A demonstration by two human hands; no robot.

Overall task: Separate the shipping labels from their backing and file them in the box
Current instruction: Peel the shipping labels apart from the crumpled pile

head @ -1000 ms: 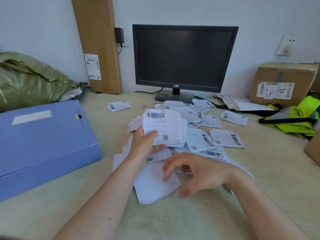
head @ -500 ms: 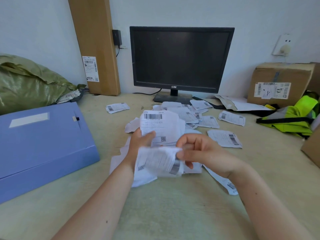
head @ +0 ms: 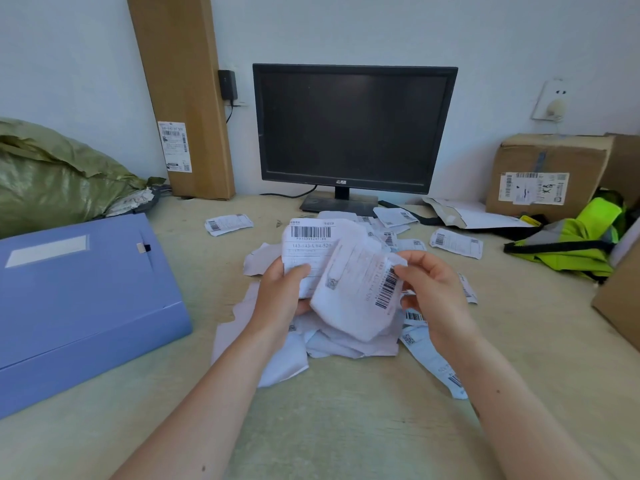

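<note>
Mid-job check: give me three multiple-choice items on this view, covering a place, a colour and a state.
1. The blue file box lies: A) left of the paper pile B) behind the monitor C) on the cardboard box.
2. The vest is: A) red B) yellow-green C) black.
3. The right hand: A) lies flat on the table B) grips the file box C) pinches a barcoded label.
Answers: 1 A, it sits left of the pile. 2 B, the fabric is bright yellow-green. 3 C, it pinches the label's edge, while the left hand holds the label stack.
</note>
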